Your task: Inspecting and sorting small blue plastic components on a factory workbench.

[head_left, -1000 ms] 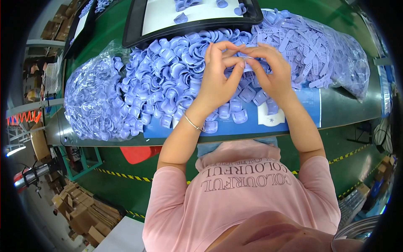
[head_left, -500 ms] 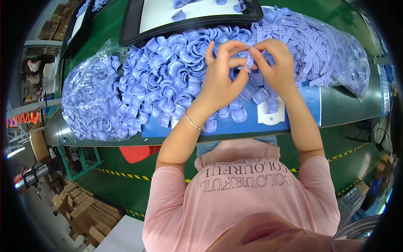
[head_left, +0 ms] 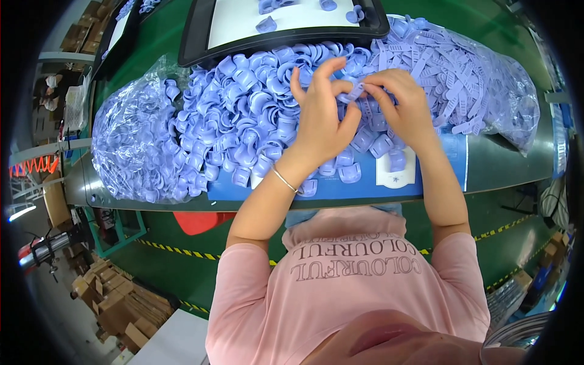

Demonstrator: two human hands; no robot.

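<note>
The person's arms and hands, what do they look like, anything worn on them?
Both forearms are bare. The left hand has a thin silver bracelet at its wrist. The right hand wears nothing visible. Short pink sleeves cover the upper arms.

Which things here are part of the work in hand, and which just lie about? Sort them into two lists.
In the work:
- left hand and right hand, both pinching one small purple piece
- heap of curved purple clips
- pile of purple straps
- black tray with a few clips

Lying about:
- blue card
- clear plastic bag
- cardboard boxes on the floor
</note>
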